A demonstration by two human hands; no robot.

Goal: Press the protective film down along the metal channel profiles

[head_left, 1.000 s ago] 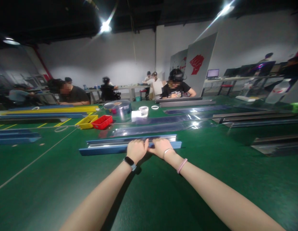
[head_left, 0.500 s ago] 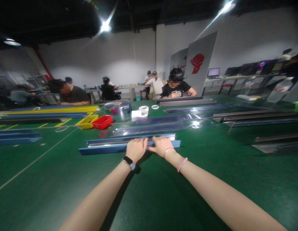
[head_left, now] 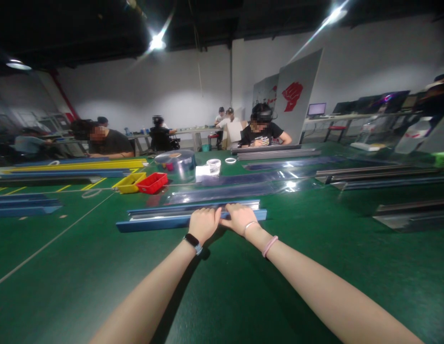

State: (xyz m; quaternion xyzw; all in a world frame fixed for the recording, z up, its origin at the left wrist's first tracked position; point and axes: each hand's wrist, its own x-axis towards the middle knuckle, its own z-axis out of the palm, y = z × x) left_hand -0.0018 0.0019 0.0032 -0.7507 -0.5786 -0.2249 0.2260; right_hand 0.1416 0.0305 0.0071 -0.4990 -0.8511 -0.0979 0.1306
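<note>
A long blue channel profile lies crosswise on the green table in front of me, with a pale, shiny strip along its inside. My left hand, with a watch at the wrist, is closed over the near wall just right of the profile's middle. Right beside it my right hand grips the same wall, its thumb almost meeting the left thumb. The fingertips of both hands reach into the channel and are partly hidden. Behind the profile, strips of clear film lie flat.
A yellow bin and a red bin stand behind to the left, near a large roll of clear film. More profiles lie left and right. Across the table a person sits working.
</note>
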